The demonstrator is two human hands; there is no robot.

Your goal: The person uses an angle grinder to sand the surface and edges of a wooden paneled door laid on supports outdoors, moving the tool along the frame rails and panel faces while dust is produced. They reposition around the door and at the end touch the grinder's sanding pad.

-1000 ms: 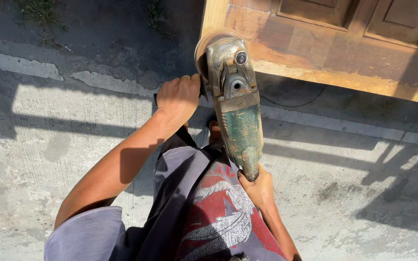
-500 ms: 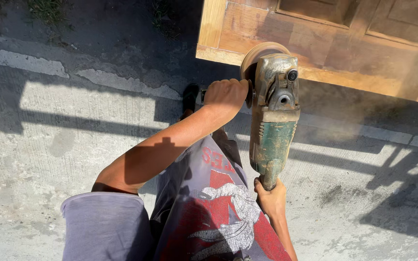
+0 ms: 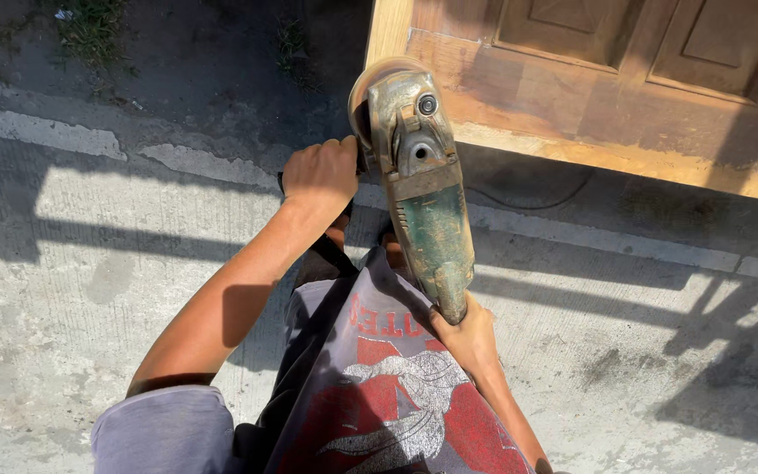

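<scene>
A worn green angle grinder points away from me, its disc end at the near left corner of a wooden panelled door lying flat. My left hand is closed around the grinder's side handle, left of the tool head. My right hand grips the rear end of the grinder body, close to my shirt. The disc itself is mostly hidden under the guard.
Rough concrete ground lies below, crossed by long shadows. A strip of dirt with weeds runs at the top left. A dark cable lies under the door's near edge. My grey and red shirt fills the bottom middle.
The grinder and both hands have shifted left along the door's near edge, back to its left corner. The view has swung with them.
</scene>
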